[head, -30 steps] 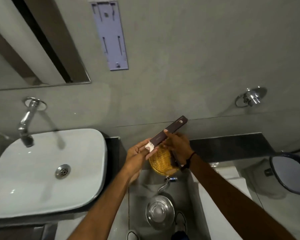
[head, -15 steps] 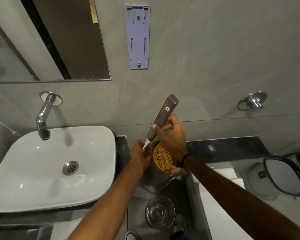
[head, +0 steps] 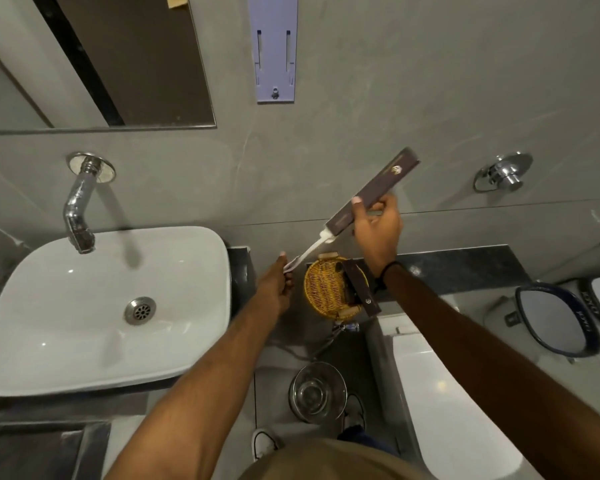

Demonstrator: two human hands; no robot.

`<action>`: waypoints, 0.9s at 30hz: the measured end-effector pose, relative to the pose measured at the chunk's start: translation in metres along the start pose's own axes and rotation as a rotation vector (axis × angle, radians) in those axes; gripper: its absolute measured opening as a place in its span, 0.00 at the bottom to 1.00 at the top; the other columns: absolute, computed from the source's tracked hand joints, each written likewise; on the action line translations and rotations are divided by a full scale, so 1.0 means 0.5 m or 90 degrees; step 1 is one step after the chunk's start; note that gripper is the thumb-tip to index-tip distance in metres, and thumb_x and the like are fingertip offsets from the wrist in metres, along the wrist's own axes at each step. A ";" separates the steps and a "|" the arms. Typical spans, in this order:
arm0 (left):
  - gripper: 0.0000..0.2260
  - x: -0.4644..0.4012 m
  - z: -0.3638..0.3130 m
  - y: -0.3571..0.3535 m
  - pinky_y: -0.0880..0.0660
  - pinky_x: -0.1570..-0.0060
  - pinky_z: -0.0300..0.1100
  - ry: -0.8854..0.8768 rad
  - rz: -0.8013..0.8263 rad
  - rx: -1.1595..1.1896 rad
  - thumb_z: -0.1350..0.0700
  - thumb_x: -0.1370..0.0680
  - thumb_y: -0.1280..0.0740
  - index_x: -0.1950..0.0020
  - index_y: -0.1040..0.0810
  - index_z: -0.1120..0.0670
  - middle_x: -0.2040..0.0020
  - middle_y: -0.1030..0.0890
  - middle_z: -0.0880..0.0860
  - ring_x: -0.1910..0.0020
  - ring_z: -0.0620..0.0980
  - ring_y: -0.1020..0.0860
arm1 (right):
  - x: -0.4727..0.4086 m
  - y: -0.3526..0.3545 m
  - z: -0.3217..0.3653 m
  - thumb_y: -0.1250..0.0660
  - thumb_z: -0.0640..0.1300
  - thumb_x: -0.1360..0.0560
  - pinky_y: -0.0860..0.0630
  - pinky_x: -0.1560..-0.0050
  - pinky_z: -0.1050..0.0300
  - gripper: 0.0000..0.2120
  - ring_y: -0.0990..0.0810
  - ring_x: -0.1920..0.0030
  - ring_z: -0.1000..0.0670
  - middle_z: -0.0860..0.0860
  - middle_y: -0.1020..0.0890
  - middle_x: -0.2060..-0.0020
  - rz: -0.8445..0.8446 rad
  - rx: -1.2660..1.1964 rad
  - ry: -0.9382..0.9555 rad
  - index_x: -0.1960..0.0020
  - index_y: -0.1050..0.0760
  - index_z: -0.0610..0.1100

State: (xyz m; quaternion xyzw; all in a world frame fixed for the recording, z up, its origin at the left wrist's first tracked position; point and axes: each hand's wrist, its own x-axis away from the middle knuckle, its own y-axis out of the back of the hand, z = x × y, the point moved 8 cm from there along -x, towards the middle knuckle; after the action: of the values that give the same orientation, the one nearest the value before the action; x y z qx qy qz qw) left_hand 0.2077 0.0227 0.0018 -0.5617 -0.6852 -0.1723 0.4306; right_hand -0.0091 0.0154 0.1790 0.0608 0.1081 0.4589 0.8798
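Observation:
My right hand (head: 376, 230) grips a long dark brown box (head: 374, 194), held tilted in the air above the counter. A white toothbrush (head: 310, 252) sticks part way out of the box's lower end. My left hand (head: 276, 285) pinches the toothbrush's lower end. Below them a round wicker basket (head: 324, 289) sits on the dark ledge, with another dark brown box (head: 361, 289) lying across its right rim.
A white basin (head: 94, 306) with a chrome tap (head: 78, 209) is at the left, under a mirror (head: 118, 64). A white toilet cistern (head: 440, 393) is at the lower right, a steel bin (head: 317, 391) on the floor. A purple wall bracket (head: 276, 50) hangs above.
My right hand has lifted the box up and to the right while my left hand stayed low, so the white toothbrush has slid further out of the box.

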 end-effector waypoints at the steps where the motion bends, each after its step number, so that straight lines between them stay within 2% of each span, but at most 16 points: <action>1: 0.13 -0.006 0.002 0.024 0.29 0.75 0.36 -0.013 -0.055 -0.002 0.47 0.20 0.30 0.57 0.24 0.56 0.66 0.25 0.53 0.71 0.45 0.30 | -0.015 0.018 -0.017 0.31 0.45 0.20 0.14 0.46 0.53 0.12 0.15 0.47 0.46 0.42 0.17 0.43 -0.020 0.025 -0.016 0.39 0.28 0.44; 3: 0.13 -0.012 0.003 0.062 0.31 0.74 0.38 -0.037 -0.124 0.032 0.50 0.21 0.28 0.58 0.25 0.57 0.67 0.26 0.53 0.73 0.46 0.31 | -0.036 0.034 -0.062 0.33 0.44 0.19 0.17 0.39 0.42 0.13 0.17 0.40 0.41 0.41 0.18 0.41 0.015 0.166 -0.035 0.37 0.28 0.41; 4: 0.14 -0.014 0.004 0.074 0.31 0.74 0.39 -0.046 -0.144 0.043 0.49 0.22 0.28 0.60 0.26 0.56 0.68 0.27 0.53 0.74 0.46 0.31 | -0.038 0.034 -0.089 0.33 0.44 0.19 0.18 0.38 0.42 0.15 0.18 0.39 0.39 0.40 0.18 0.40 0.063 0.249 -0.041 0.36 0.28 0.38; 6: 0.17 -0.017 0.006 0.087 0.32 0.74 0.39 -0.069 -0.161 0.051 0.48 0.22 0.28 0.63 0.28 0.55 0.70 0.28 0.53 0.75 0.47 0.32 | -0.023 0.029 -0.149 0.34 0.44 0.18 0.18 0.43 0.48 0.15 0.17 0.41 0.39 0.39 0.17 0.40 0.170 0.376 -0.063 0.35 0.26 0.37; 8: 0.17 -0.018 0.006 0.089 0.33 0.74 0.40 -0.091 -0.158 0.057 0.48 0.22 0.28 0.64 0.30 0.55 0.69 0.28 0.54 0.75 0.47 0.32 | 0.007 0.021 -0.202 0.33 0.47 0.19 0.18 0.48 0.50 0.16 0.15 0.48 0.41 0.38 0.15 0.44 0.274 0.467 -0.103 0.38 0.24 0.37; 10: 0.17 -0.021 0.009 0.087 0.33 0.75 0.38 -0.096 -0.156 0.045 0.48 0.21 0.28 0.64 0.29 0.54 0.69 0.27 0.54 0.76 0.47 0.33 | 0.048 0.007 -0.246 0.31 0.52 0.21 0.18 0.46 0.49 0.18 0.17 0.53 0.44 0.40 0.14 0.46 0.408 0.569 -0.134 0.40 0.21 0.39; 13: 0.15 -0.022 0.018 0.085 0.32 0.74 0.37 -0.090 -0.147 0.033 0.48 0.22 0.28 0.63 0.27 0.54 0.68 0.26 0.53 0.76 0.46 0.32 | 0.123 -0.010 -0.301 0.26 0.54 0.25 0.19 0.38 0.48 0.26 0.17 0.43 0.42 0.43 0.16 0.41 0.578 0.731 -0.126 0.33 0.23 0.43; 15: 0.15 -0.023 0.026 0.086 0.32 0.74 0.37 -0.086 -0.144 0.022 0.48 0.23 0.27 0.63 0.26 0.54 0.68 0.25 0.53 0.75 0.46 0.31 | 0.163 -0.013 -0.330 0.23 0.54 0.28 0.19 0.38 0.48 0.28 0.17 0.41 0.42 0.43 0.16 0.42 0.616 0.794 -0.124 0.33 0.23 0.42; 18: 0.15 -0.022 0.038 0.090 0.31 0.77 0.36 -0.087 -0.145 0.011 0.48 0.23 0.26 0.63 0.25 0.53 0.68 0.24 0.52 0.78 0.44 0.30 | 0.218 -0.020 -0.367 0.21 0.53 0.30 0.17 0.48 0.53 0.26 0.15 0.46 0.43 0.43 0.15 0.45 0.658 0.845 -0.133 0.39 0.20 0.39; 21: 0.15 -0.022 0.047 0.093 0.31 0.80 0.34 -0.089 -0.150 0.002 0.47 0.24 0.26 0.63 0.25 0.54 0.69 0.24 0.52 0.81 0.42 0.30 | 0.263 -0.026 -0.389 0.23 0.54 0.30 0.17 0.45 0.53 0.23 0.15 0.46 0.44 0.45 0.16 0.49 0.696 0.875 -0.138 0.42 0.20 0.40; 24: 0.14 -0.020 0.053 0.094 0.31 0.78 0.35 -0.092 -0.151 -0.001 0.47 0.24 0.26 0.62 0.25 0.54 0.69 0.24 0.52 0.78 0.43 0.30 | 0.283 -0.028 -0.394 0.26 0.54 0.26 0.18 0.42 0.50 0.21 0.17 0.44 0.42 0.44 0.18 0.51 0.731 0.862 -0.141 0.42 0.21 0.40; 27: 0.15 -0.022 0.055 0.096 0.29 0.76 0.36 -0.104 -0.169 -0.008 0.47 0.24 0.26 0.63 0.25 0.54 0.68 0.23 0.52 0.75 0.45 0.29 | 0.237 -0.020 -0.368 0.27 0.55 0.25 0.15 0.47 0.50 0.21 0.15 0.53 0.43 0.44 0.17 0.54 0.681 0.768 -0.166 0.41 0.22 0.40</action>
State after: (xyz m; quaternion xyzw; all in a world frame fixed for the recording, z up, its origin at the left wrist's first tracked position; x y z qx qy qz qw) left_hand 0.2409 0.0506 -0.0342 -0.4811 -0.7848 -0.1857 0.3437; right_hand 0.0194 0.1086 -0.0173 0.6202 0.1898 0.6688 0.3635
